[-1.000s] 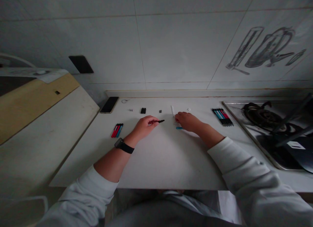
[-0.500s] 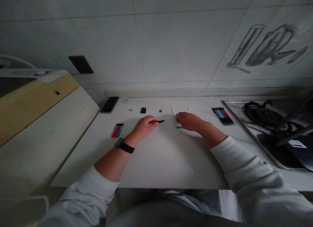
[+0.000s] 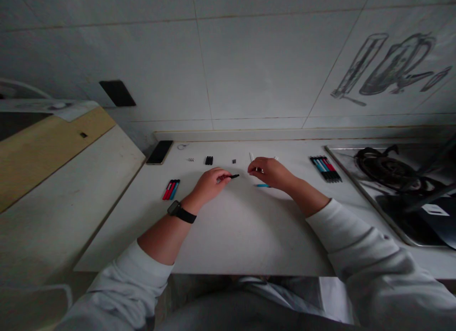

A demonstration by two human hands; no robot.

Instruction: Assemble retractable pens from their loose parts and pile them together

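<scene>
My left hand, with a black watch on its wrist, pinches a short black pen part that points right. To the right, my right hand hovers over the counter with its fingers curled together; what they hold, if anything, is too small to name. Just below it lies a blue pen barrel, partly hidden by the hand. Thin white tubes lie behind the fingers, partly covered. Between and beyond the hands are small dark pieces and several short black pieces.
Red, black and blue barrels lie at left; a row of pens lies at right beside the gas stove. Small springs, a clear ring and a phone are at the back left, before the tiled wall.
My right hand has lifted slightly and shifted left, away from the blue barrel, showing more of it. My left hand stays in place with the black pen part.
</scene>
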